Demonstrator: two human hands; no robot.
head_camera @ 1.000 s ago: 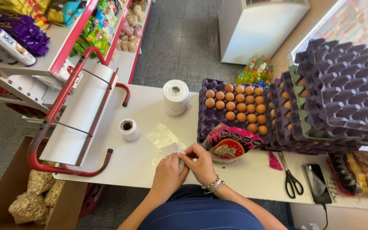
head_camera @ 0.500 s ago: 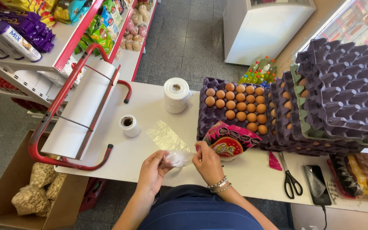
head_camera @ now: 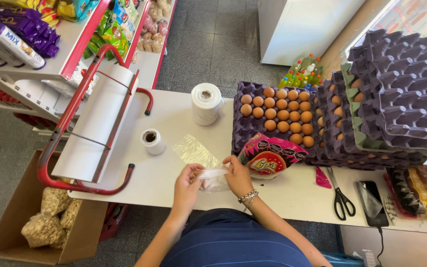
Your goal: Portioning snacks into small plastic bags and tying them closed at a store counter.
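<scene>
Head view: looks straight down on a white table (head_camera: 174,173) with both hands at its near edge, low centre of the frame.
Bag: a small clear plastic bag (head_camera: 212,177) sits between the two hands, its upper edge pulled into a strip.
Left hand: the left hand (head_camera: 188,184) pinches the left end of the bag between fingers and thumb, holding it closed-fingered.
Right hand: the right hand (head_camera: 237,175) grips the right end of the same bag; a bracelet (head_camera: 248,197) is on that wrist.
Flat bags: a clear sheet of plastic bags (head_camera: 192,151) lies on the table just above the hands.
Snack packet: a pink and black packet (head_camera: 271,158) lies just right of the right hand, touching the egg trays.
Eggs: brown eggs (head_camera: 277,114) fill part of a purple tray (head_camera: 247,127), centre right.
Tray stacks: purple egg trays (head_camera: 401,94) are piled at the upper right.
Rolls: a large white roll (head_camera: 206,103) stands above centre; a small roll (head_camera: 151,141) is left of the flat bags.
Dispenser: a red-framed roll holder (head_camera: 92,123) with white wrap takes the left of the table.
Scissors: black scissors (head_camera: 341,195) lie lower right, beside a phone (head_camera: 371,198).
Box: a cardboard box (head_camera: 40,217) with bagged goods is on the floor, lower left.
</scene>
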